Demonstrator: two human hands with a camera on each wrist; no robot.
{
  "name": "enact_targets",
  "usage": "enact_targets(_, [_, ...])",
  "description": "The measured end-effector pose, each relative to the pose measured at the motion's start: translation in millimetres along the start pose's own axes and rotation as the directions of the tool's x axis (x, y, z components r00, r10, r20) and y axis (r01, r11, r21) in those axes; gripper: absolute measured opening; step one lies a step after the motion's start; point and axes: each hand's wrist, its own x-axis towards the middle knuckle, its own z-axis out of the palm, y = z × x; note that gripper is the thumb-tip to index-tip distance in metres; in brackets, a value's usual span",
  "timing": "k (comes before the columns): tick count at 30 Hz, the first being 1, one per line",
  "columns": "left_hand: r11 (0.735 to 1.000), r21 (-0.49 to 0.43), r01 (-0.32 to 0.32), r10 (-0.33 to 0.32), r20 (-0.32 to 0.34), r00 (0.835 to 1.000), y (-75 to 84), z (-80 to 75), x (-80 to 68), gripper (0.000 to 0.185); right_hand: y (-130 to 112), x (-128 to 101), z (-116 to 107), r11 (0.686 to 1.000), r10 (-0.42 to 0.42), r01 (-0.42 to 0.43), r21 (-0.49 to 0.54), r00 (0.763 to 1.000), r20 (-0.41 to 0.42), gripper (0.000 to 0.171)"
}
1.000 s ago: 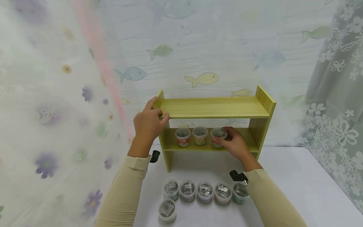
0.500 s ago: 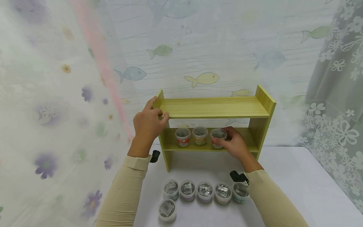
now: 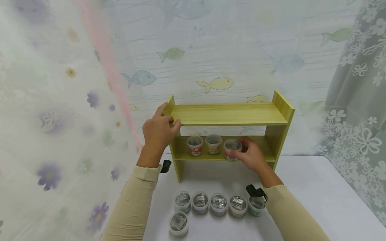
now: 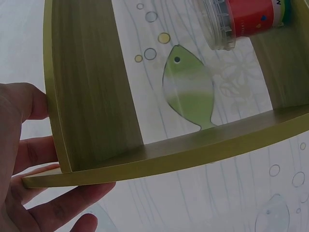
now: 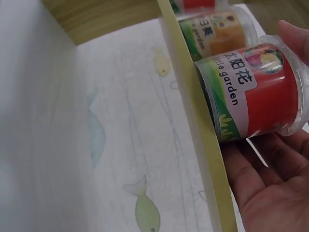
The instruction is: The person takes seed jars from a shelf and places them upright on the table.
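Note:
A yellow-green wooden shelf (image 3: 229,114) with two levels stands on the white table. My left hand (image 3: 159,130) grips the left end of its top board (image 4: 159,157), with fingers (image 4: 34,154) wrapped at the corner. Three small plastic cups stand on the lower level: a red-labelled one (image 3: 195,145), an orange one (image 3: 213,143) and another red one (image 3: 232,150). My right hand (image 3: 248,154) holds that last red cup (image 5: 251,92) at the shelf's front edge (image 5: 193,121), thumb on one side and palm (image 5: 270,193) beneath. The orange cup (image 5: 217,31) sits just behind it.
Several foil-lidded cups (image 3: 218,203) stand in a row on the table (image 3: 316,194) before the shelf, with one more (image 3: 178,222) nearer at the left. A fish-print backdrop (image 3: 215,83) hangs behind, and flowered curtains (image 3: 48,127) close in on both sides.
My right hand and the red cup have shifted slightly toward the front edge of the lower level. The left hand keeps its hold on the top board.

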Motion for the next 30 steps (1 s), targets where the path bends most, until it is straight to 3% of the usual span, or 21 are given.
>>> enact_targets(21, [1.000, -0.002, -0.011, 0.011, -0.001, 1.000, -4.5, 7.8, 0.4, 0.024, -13, -26, 15, 1.000, -0.010, 0.010, 0.005, 0.999, -0.038, 0.056])
enact_targets(30, [1.000, -0.016, -0.025, 0.025, -0.023, 0.999, -6.4, 7.6, 1.3, 0.026, -11, -42, 29, 0.999, -0.008, 0.009, 0.046, 1.000, -0.004, 0.052])
